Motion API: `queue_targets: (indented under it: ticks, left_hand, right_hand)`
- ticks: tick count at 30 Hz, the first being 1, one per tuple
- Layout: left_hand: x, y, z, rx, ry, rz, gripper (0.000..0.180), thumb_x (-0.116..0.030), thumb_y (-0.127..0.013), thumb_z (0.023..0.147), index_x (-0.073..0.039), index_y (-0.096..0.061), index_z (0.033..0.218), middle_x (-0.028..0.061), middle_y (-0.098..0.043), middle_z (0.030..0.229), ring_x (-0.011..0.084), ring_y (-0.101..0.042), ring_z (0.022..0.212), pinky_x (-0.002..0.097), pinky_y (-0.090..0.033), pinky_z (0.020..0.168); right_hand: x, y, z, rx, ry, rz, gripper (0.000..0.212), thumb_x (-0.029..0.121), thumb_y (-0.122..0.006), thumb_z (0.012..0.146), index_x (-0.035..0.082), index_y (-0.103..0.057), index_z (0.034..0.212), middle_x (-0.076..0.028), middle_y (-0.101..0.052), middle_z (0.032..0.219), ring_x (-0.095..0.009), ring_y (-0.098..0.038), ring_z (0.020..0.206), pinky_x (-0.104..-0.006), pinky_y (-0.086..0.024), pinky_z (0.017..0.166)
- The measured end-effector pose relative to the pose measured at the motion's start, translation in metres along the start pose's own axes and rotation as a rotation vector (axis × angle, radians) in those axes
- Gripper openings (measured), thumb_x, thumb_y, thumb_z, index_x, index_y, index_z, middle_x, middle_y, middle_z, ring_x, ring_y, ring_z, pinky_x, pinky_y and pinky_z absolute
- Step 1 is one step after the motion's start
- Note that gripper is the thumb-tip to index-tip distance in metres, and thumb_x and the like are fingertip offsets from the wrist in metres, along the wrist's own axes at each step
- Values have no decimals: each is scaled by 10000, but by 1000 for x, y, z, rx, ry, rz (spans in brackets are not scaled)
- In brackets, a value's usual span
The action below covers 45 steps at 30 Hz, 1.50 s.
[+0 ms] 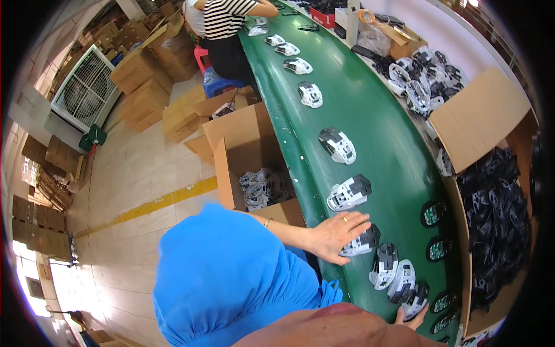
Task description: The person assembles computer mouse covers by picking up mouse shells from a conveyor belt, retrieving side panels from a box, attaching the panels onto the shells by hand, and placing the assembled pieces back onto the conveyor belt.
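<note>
On the green conveyor belt (358,110), my left hand (335,234), wearing a ring, lies across a white and dark grey computer mouse shell (359,246). Its fingers reach over the far side and the thumb sits at the near side. My right hand (413,319) grips another mouse shell (415,302) at the lower right, thumb on the left; the palm is partly hidden. Between the hands lie two more shells, one upright (384,266) and one tilted (402,281). Gathered blue cloth (231,277) hides my upper left arm.
More mouse shells (338,146) line the belt. Along its right side sit black bases with green circuit boards (433,214). A carton of black parts (500,225) stands right, an open carton (245,150) left. A seated person in stripes (228,17) is at the far end.
</note>
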<state>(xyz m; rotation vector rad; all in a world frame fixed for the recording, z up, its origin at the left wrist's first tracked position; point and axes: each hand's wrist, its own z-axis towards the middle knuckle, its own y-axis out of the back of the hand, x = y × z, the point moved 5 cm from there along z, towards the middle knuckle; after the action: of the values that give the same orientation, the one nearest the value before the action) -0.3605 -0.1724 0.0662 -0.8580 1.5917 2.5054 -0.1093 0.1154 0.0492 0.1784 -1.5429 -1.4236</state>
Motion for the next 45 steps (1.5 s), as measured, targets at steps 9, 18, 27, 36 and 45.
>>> queue_targets:
  ticks: [9,18,27,36,45]
  left_hand:
    - [5,25,1,-194,-37,-297,894,-202,-731,597,4,-289,1347,188,-373,1348,351,-273,1297,451,-257,1031]
    - [42,46,9,81,170,-135,827,-408,-791,505,-109,-504,1221,298,-45,1436,483,-61,1314,594,-148,1004]
    - [73,47,25,356,84,-182,868,-512,-787,474,-85,-557,1194,278,-56,1446,502,-106,1293,539,-179,1037]
    - [61,37,26,153,190,-197,806,-447,-770,541,-15,-534,1179,264,-121,1437,496,-131,1283,495,-205,1052]
    - [93,152,-45,-482,83,-669,831,-430,-774,577,-82,-484,1274,208,-116,1467,343,-154,1354,423,-169,1079]
  right_hand:
    - [-20,-13,21,99,321,552,948,187,-725,612,40,-220,1400,-219,-317,1357,-328,-384,1219,-418,-349,978]
    - [124,-33,25,237,581,33,887,287,-829,474,66,-482,1260,-250,-261,1397,-431,-314,1240,-503,-288,1003]
    - [128,-42,31,165,840,-177,853,568,-652,672,33,-392,1283,-184,-442,1278,-430,-399,1153,-518,-343,916]
    - [132,-55,27,96,680,-256,868,304,-714,557,25,-360,1299,-136,-480,1242,-401,-412,1158,-491,-360,905]
    - [141,-67,20,-6,463,-347,779,369,-726,571,-1,-464,1204,-147,-478,1247,-369,-389,1188,-491,-355,918]
